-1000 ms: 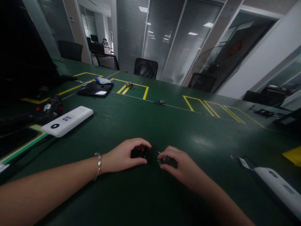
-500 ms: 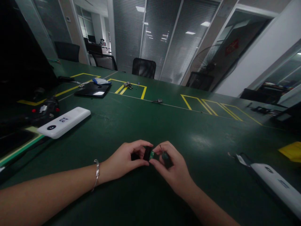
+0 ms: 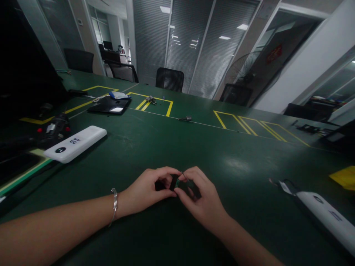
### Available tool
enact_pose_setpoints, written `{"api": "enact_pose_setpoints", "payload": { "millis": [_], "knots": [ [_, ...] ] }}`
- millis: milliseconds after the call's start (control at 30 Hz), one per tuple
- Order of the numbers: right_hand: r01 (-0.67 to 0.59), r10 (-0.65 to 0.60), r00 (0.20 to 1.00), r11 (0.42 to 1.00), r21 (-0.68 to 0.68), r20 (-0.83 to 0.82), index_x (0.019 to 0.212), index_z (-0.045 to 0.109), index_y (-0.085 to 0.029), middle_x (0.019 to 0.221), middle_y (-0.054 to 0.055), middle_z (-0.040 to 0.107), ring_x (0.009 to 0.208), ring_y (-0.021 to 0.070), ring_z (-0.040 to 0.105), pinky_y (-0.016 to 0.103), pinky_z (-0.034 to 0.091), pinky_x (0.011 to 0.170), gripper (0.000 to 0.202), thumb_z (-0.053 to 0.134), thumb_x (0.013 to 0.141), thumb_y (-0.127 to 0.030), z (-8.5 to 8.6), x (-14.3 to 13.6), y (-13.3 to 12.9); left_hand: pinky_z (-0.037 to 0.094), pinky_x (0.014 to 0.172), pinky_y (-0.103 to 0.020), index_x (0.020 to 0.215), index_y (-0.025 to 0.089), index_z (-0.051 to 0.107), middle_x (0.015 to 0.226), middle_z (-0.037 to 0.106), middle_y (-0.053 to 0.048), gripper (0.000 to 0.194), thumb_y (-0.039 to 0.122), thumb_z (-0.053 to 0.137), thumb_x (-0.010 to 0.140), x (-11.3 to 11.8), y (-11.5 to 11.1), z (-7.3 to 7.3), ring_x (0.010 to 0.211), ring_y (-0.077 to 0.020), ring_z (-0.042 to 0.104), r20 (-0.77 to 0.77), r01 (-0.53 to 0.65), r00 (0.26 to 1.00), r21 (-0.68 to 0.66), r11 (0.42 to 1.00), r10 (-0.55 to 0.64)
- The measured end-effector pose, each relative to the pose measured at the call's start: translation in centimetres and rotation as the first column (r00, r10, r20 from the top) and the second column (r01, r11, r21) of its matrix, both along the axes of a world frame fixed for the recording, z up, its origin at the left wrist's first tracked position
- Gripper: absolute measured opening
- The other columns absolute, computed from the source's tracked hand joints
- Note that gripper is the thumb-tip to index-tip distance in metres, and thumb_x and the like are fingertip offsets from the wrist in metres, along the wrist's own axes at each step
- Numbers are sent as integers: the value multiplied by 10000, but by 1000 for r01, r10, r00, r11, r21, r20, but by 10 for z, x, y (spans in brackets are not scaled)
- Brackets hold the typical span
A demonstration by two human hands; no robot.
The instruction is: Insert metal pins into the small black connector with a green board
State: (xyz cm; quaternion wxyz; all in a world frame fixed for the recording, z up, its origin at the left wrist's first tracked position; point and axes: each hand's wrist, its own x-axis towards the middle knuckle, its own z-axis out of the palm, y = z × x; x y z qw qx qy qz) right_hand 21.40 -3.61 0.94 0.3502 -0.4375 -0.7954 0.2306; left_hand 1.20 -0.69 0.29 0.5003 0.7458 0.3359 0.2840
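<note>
Between thumb and fingers, my left hand (image 3: 151, 185) pinches a small black rectangular part (image 3: 173, 181). My right hand (image 3: 203, 195) is closed on a little green circuit board (image 3: 178, 182), whose edge meets the black part's right side. How far the board sits inside the black part cannot be made out. A thin dark wire-like piece (image 3: 186, 177) shows by the right fingertips. Both hands are low over the green table (image 3: 166, 147), fingertips nearly touching. The right fingers hide most of the board.
To the left lies a white power bank (image 3: 76, 144) marked 22, beside a dark device (image 3: 52, 127) with red buttons. A black flat case (image 3: 109, 105) and small metal parts (image 3: 151, 99) lie farther back. Another white power bank (image 3: 327, 210) and a yellow object (image 3: 344, 178) are at right.
My right hand has shifted slightly left, bringing the circuit board closer against the black part, so less green shows. My left hand stays almost still.
</note>
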Motion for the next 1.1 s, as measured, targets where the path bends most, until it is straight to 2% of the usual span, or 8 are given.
{"api": "enact_pose_setpoints", "payload": {
  "millis": [167, 333, 467, 600, 867, 1100],
  "knots": [
    [-8, 7, 996, 1000, 16, 85, 992, 544, -217, 963, 43, 560, 843, 189, 589, 311, 485, 719, 187, 610, 821, -178, 0, 1, 0, 473, 723, -273, 1188, 253, 578, 828, 613, 27, 430, 114, 674, 792, 1, 0, 0, 774, -148, 587, -14, -3, 1000, 5, 1000, 3],
    [-22, 20, 995, 1000, 21, 101, 1012, 546, -217, 975, 45, 566, 852, 187, 593, 312, 497, 733, 189, 602, 834, -187, 0, 1, 1, 476, 721, -278, 1196, 239, 578, 826, 610, 21, 430, 112, 669, 795, 1, 0, -1, 772, -152, 580, -19, -5, 1000, 16, 1000, 5],
    [-9, 8, 993, 1000, 11, 120, 997, 553, -217, 974, 47, 573, 839, 185, 596, 308, 502, 718, 165, 590, 839, -187, 0, 0, 1, 485, 746, -290, 1233, 226, 558, 867, 618, 3, 443, 190, 686, 810, 1, -1, 1, 802, -162, 583, 8, 26, 1000, -3, 1000, -26],
    [-19, 16, 989, 1000, 19, 148, 977, 553, -216, 978, 48, 576, 826, 179, 601, 298, 507, 704, 130, 571, 851, -185, 0, 0, 0, 482, 708, -278, 1227, 212, 568, 870, 623, -12, 335, 271, 577, 898, 0, 0, 5, 781, -158, 580, 4, 42, 999, -11, 999, -42],
    [-34, 22, 987, 997, 69, 158, 971, 551, -220, 987, 53, 583, 845, 180, 606, 290, 509, 692, 100, 571, 874, -206, -4, -3, 0, 498, 737, -297, 1138, 171, 593, 976, 660, -49, 270, 197, 557, 872, 4, 0, 7, 829, -171, 608, 54, 34, 998, -58, 998, -30],
    [-47, 37, 990, 996, 71, 138, 1031, 570, -228, 1003, 61, 589, 866, 188, 613, 310, 526, 716, 152, 567, 881, -206, -6, -3, 0, 500, 754, -317, 1075, 144, 602, 938, 664, -55, 235, 148, 572, 842, 4, 0, 2, 840, -181, 621, 109, 18, 994, -114, 993, -5]
  ]
}}
